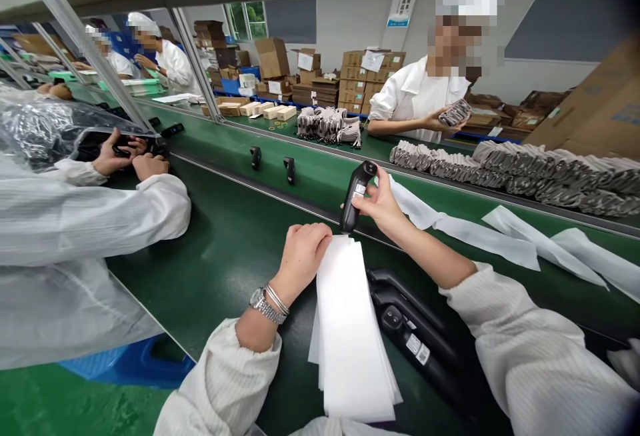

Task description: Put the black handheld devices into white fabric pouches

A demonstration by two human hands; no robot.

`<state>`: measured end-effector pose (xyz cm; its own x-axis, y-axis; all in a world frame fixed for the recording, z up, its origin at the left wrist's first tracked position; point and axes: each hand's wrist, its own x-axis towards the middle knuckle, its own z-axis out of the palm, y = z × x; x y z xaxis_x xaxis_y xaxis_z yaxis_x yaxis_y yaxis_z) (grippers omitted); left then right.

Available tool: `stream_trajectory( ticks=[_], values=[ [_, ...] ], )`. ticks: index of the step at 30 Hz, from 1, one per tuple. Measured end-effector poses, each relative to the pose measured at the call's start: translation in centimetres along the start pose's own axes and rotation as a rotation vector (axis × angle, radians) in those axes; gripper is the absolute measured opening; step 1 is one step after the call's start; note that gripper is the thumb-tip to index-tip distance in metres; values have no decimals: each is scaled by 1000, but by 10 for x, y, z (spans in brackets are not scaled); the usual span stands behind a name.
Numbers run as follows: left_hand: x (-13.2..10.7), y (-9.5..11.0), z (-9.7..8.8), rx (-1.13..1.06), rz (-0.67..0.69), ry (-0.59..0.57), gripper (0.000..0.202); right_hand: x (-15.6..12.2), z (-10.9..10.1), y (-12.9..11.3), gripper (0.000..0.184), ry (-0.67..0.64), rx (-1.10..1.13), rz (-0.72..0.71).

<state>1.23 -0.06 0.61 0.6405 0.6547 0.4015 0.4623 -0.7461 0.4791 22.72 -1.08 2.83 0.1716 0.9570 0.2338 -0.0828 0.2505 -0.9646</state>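
My right hand grips a black handheld device with a rounded head and a white label, tilted above the green work surface. Its lower end is just above the top edge of a stack of long white paper strips. At the top left corner of that stack, my left hand is closed with fingers bent, pinching the paper's edge; its fingertips are partly hidden. To the right of the strips lie several more black devices, one with white labels facing up, partly under my right forearm.
Loose white strips lie on the conveyor belt, where two small black devices stand. Bundles of grey cables line the far side. A co-worker holds a bundle opposite; another's sleeves are at my left.
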Motion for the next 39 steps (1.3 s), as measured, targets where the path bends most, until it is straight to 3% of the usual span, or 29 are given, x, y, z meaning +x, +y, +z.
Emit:
stream_trajectory(
  ticks=[7, 9, 12, 14, 16, 18, 21, 23, 25, 28, 31, 33, 36, 39],
  values=[
    [-1, 9, -3, -101, 78, 100, 9, -10, 7, 7, 109, -35, -2, -21],
    [-2, 14, -4, -196, 82, 154, 9, -16, 9, 10, 92, -134, -9, 54],
    [-3, 21, -4, -314, 65, 268, 8, -32, 14, 13, 51, -377, 22, 202],
    [-3, 23, -5, -359, -4, 354, 9, -42, 22, 13, 48, -578, 51, 303],
    [-2, 22, -5, -407, -95, 402, 11, -47, 28, 11, 47, -673, 67, 379],
    [0, 17, -5, -457, -148, 390, 13, -41, 29, 5, 47, -568, 76, 399],
    [2, 7, -6, -434, -184, 280, 14, -14, 11, -13, 46, -192, -46, 244],
    [1, 1, -7, -335, -238, 147, 13, 7, -12, -31, 40, 4, -331, 47],
    [0, -2, -7, -223, -289, 8, 16, 17, -34, -50, 33, 47, -731, -147],
    [-2, -2, -7, -104, -297, -133, 23, 2, -50, -67, 29, -156, -1183, -241],
    [-3, 0, -6, -53, -241, -194, 12, -40, -43, -66, 38, -550, -1321, 8],
    [-2, 1, -5, -23, -196, -166, 17, -66, -36, -60, 38, -774, -1326, 185],
    [0, 2, -3, 27, -150, -82, 26, -85, -31, -55, 36, -872, -1302, 247],
    [2, 4, -4, -13, -115, -26, 23, -83, -35, -56, 36, -915, -1253, 250]
  ],
)
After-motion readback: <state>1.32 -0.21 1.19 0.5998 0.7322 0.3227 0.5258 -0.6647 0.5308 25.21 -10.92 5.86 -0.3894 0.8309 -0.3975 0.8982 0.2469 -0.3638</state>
